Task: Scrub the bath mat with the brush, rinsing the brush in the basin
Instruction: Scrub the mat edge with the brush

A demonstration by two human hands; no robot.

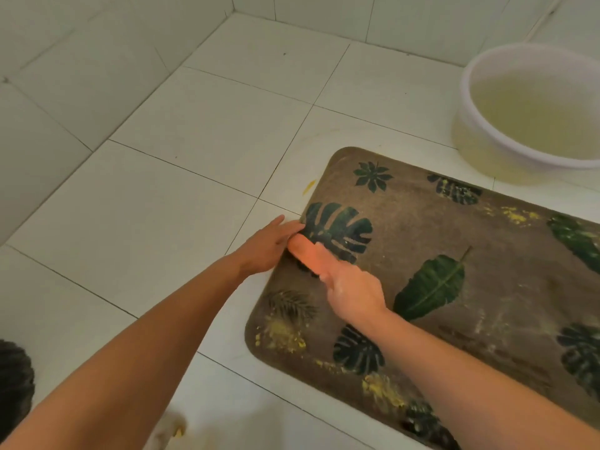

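A brown bath mat (454,254) with dark green leaf prints lies on the white tiled floor, with yellow specks along its near edge and far right. My right hand (354,287) grips an orange brush (303,251), blurred, with dark bristles pressed on the mat near its left edge. My left hand (269,245) lies flat with straight fingers on the mat's left edge, beside the brush tip. A white basin (487,138) of yellowish water stands past the mat's far right corner.
White tiled walls meet in a corner at the back. A dark ribbed object (14,384) sits at the bottom left. A small yellow scrap (309,187) lies on the floor beside the mat's far left corner.
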